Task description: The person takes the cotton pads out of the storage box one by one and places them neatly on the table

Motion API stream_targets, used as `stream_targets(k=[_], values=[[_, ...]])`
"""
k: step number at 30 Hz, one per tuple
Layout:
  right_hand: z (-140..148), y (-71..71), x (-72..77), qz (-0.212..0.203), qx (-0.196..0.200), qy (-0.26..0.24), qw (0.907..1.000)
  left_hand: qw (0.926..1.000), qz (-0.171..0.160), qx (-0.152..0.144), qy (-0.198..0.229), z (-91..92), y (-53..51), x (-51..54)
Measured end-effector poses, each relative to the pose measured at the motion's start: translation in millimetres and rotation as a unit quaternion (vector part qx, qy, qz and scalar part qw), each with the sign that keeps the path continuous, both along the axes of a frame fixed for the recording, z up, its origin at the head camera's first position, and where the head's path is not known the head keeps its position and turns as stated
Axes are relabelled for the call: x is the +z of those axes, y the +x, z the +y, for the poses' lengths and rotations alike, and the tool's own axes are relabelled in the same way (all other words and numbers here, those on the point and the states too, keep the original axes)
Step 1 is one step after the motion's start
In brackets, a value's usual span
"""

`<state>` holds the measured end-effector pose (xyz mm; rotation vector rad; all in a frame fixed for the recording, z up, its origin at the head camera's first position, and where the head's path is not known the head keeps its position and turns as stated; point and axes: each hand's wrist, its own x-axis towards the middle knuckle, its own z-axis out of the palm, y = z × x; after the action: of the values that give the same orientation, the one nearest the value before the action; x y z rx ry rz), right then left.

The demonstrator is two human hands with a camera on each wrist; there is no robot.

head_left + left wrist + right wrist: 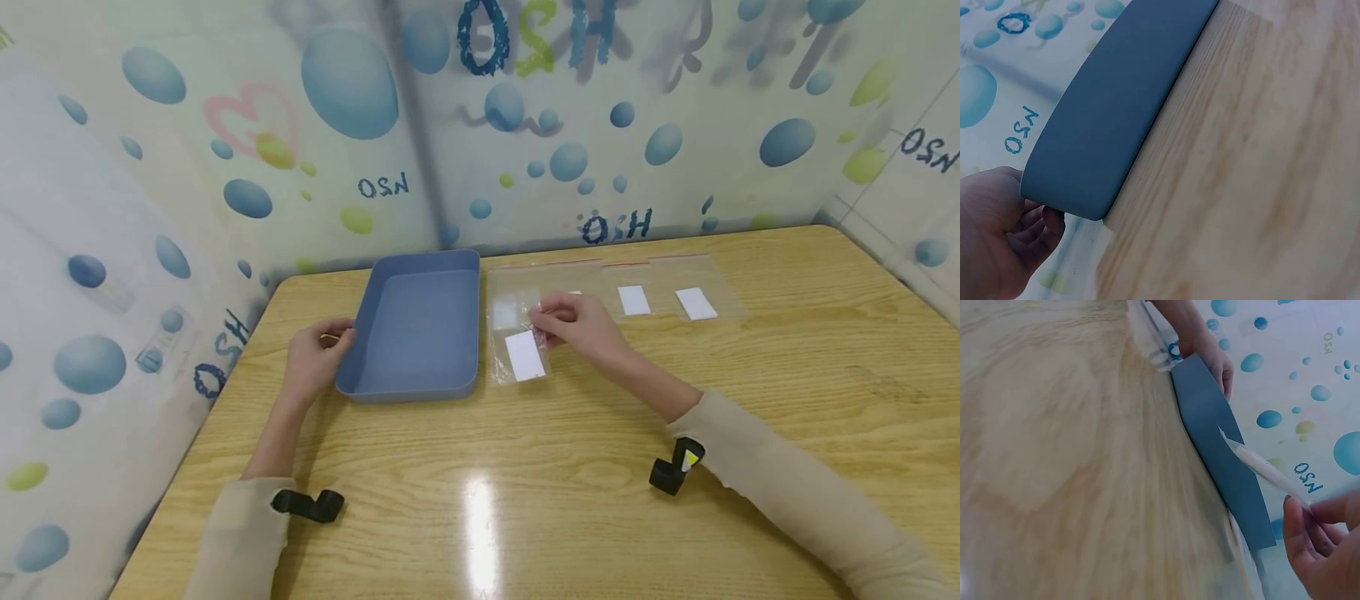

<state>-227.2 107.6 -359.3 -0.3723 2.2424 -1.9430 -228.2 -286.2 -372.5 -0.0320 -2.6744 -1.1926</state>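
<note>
A shallow blue-grey tray [420, 325] lies on the wooden table. At its left wall, my left hand [318, 354] grips the side with bent fingers; in the left wrist view the tray wall [1094, 119] hides part of that hand. My right hand [573, 327] pinches the right edge of a clear plastic bag with a white label [525, 356], raised just right of the tray. Seen edge-on in the right wrist view, the held plastic bag [1266, 469] sticks out from between thumb and fingers.
More clear zip bags lie in an overlapping row behind and right of my right hand, showing a white label [633, 300] and another white label [696, 304]. A patterned wall [510, 167] borders the table [570, 492] at the back and left.
</note>
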Motion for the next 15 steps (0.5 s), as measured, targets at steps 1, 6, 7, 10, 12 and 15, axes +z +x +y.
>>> stream_targets(k=[1, 6, 7, 10, 12, 15], values=[[2, 1.3, -0.4, -0.001, 0.000, 0.005, 1.0000, 1.0000, 0.001, 0.000, 0.001, -0.1, -0.1, -0.1], [13, 6.3, -2.8, -0.012, -0.002, 0.038, 0.9992, 1.0000, 0.004, -0.001, 0.001, 0.6, -0.2, -0.3], [15, 7.1, -3.4, -0.014, -0.002, 0.042, 0.9990, 1.0000, 0.004, -0.001, 0.001, 0.6, -0.2, -0.3], [20, 8.7, -5.9, -0.017, 0.001, 0.047, 0.9987, 1.0000, 0.004, -0.001, 0.001, 0.9, 0.3, 0.3], [24, 10.1, -7.2, -0.020, 0.002, 0.050, 0.9986, 1.0000, 0.004, -0.002, 0.002, 0.9, 0.0, 0.3], [28, 11.7, -8.8, -0.023, 0.003, 0.058, 0.9981, 1.0000, 0.002, -0.001, 0.002, 0.2, -0.3, -0.4]])
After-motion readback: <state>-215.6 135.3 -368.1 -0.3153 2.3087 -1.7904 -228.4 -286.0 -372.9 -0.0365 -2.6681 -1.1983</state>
